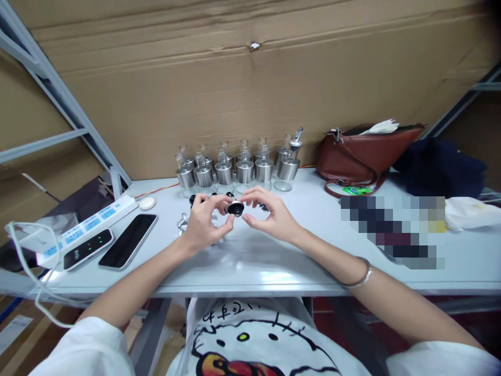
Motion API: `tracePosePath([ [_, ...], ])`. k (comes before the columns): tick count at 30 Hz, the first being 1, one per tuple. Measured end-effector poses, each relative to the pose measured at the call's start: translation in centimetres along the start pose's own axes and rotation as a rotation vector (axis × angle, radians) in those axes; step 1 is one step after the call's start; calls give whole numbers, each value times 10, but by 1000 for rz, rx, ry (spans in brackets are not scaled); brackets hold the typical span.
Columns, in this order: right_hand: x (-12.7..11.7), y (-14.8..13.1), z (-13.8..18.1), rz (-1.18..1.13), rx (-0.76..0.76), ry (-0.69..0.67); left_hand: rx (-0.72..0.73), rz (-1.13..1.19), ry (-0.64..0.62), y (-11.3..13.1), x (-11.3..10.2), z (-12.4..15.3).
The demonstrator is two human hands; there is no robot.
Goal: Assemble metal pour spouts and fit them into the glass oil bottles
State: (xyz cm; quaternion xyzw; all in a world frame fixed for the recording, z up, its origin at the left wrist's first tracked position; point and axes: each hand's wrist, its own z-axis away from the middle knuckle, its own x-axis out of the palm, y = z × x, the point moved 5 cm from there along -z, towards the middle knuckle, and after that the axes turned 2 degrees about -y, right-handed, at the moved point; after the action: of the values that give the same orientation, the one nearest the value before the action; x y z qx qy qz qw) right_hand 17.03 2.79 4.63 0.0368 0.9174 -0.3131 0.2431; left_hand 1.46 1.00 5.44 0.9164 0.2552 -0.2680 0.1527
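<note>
My left hand (205, 222) and my right hand (270, 213) meet above the white table (274, 261), both pinching a small black and silver cap (235, 208) between fingertips. Behind them stand two rows of small glass bottles with metal collars (235, 167); one bottle at the right end (288, 166) carries a metal pourer. A few black caps (213, 197) and small metal parts (182, 221) lie on the table near my left hand.
At the left lie a white power strip (92, 222), a phone (128, 241), a dark device with green lights (88, 249) and a white oval object (147, 203). A brown bag (364, 151) and dark cloth (438, 167) sit at the right. Cardboard lines the back.
</note>
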Motion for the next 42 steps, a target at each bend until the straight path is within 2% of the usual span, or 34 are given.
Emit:
tracePosePath([
  [8, -1, 4, 3, -42, 92, 13, 15, -38, 1, 1, 3, 2],
  [15, -2, 7, 4, -58, 104, 53, 0, -17, -107, 2, 8, 2],
  [27, -1, 5, 3, 13, 60, 28, 13, 57, -105, -2, 12, 4],
  [34, -3, 3, 2, -84, 15, 28, 86, 53, -99, 3, 14, 6],
  [39, -4, 12, 1, -154, 171, 96, 159, -2, -91, 6, 13, 5],
  [42, -2, 14, 1, -188, 248, 96, 195, -50, -135, 7, 15, 6],
])
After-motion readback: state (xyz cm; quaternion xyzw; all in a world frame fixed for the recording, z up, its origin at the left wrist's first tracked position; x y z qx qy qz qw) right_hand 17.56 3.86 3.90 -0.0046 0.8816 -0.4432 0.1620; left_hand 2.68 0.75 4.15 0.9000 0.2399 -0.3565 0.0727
